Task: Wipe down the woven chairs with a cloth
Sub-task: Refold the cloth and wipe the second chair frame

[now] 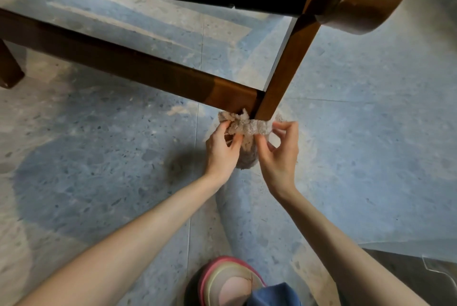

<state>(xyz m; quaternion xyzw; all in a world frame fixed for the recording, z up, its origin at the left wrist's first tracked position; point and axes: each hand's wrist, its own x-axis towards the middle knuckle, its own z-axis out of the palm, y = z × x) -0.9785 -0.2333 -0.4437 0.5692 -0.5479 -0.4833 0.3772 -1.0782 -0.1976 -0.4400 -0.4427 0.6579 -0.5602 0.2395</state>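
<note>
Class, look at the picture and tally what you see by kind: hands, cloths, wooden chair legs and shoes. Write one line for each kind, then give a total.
Hands: 2, the left hand and the right hand
Cloths: 1, the cloth
Chair legs: 2, the near leg and the far leg
Shoes: 1, the shoe
Total: 6

The dark brown wooden chair (279,78), with a shiny tan padded seat, stands on the speckled floor (99,182), one slanted leg meeting a low crossrail. A fuzzy beige cloth (244,127) is stretched in a bunched band against that leg's foot, and the rest of it hangs below.
</note>
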